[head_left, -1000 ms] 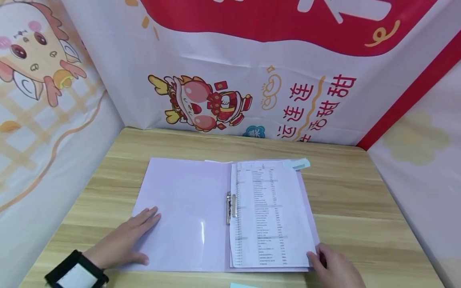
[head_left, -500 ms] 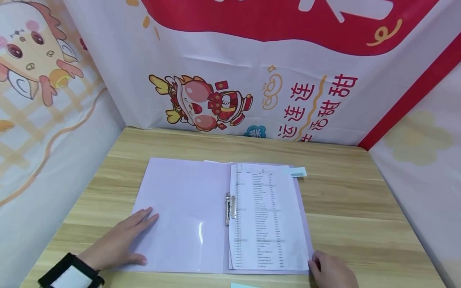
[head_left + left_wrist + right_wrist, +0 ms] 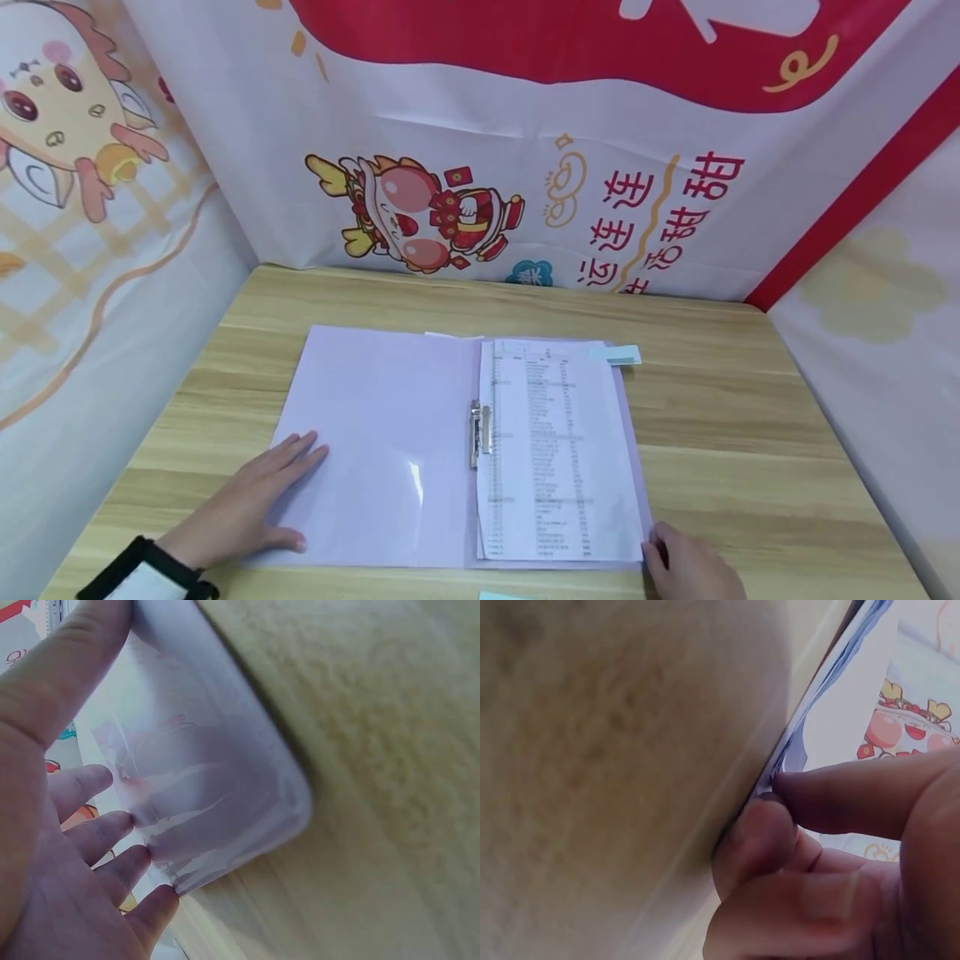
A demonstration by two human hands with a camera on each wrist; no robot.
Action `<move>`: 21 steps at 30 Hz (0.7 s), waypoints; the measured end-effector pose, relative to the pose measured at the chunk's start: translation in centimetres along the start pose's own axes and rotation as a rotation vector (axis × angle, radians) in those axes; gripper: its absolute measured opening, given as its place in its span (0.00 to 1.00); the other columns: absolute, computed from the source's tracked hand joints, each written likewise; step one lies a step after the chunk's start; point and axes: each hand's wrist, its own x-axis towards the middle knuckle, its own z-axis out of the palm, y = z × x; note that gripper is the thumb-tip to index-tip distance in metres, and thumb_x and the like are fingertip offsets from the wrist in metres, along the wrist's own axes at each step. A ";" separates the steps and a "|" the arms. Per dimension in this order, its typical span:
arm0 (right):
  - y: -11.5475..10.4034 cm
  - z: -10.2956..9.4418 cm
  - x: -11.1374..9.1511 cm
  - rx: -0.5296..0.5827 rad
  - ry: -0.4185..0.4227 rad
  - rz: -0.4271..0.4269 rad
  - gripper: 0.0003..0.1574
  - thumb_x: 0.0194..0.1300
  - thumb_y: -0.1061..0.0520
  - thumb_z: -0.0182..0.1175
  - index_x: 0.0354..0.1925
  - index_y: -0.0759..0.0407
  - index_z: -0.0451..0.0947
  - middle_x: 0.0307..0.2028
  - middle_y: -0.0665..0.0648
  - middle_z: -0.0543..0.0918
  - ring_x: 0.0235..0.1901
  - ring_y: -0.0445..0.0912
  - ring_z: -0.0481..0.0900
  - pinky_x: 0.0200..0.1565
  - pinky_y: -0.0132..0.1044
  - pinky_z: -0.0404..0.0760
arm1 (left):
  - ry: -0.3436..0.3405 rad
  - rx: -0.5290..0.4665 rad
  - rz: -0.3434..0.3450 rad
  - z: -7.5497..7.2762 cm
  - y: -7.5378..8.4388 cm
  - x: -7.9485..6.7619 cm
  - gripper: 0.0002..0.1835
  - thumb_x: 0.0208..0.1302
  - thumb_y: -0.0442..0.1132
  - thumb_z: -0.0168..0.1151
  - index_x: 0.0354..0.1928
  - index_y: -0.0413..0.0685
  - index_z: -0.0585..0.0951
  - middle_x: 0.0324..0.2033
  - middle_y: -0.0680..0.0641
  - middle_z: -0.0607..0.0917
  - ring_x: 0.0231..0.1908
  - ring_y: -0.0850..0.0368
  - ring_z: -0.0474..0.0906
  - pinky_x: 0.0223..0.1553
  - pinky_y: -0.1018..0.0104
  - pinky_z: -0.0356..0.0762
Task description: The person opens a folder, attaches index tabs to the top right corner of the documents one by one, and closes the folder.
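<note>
A light purple folder lies spread on the wooden table. Printed sheets with rows of text rest on its right side, beside a metal clip near the spine. A pale blue tab sticks out past the sheets' upper right corner. My left hand rests on the lower left of the cover, fingers spread. In the left wrist view its fingertips touch the glossy cover. At the folder's lower right corner, my right hand pinches the edge between thumb and forefinger; the right wrist view shows this edge close up.
A wooden table carries the folder. Behind it hangs a printed cloth with a red band and cartoon figures, and more cloth stands at both sides. A pale blue piece shows at the bottom of the head view.
My right hand has come slightly down and left with the folder's corner. The right cover and sheets lie lower, and the blue tab has dropped with them. My left hand is almost still.
</note>
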 end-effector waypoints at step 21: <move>-5.8 -9.2 -2.0 -0.112 0.262 -0.233 0.11 0.70 0.53 0.64 0.32 0.57 0.79 0.18 0.49 0.71 0.18 0.44 0.68 0.22 0.39 0.65 | 0.306 -0.132 0.270 -5.0 1.1 0.2 0.45 0.42 0.52 0.82 0.67 0.49 0.78 0.67 0.42 0.74 0.76 0.66 0.49 0.70 0.83 0.44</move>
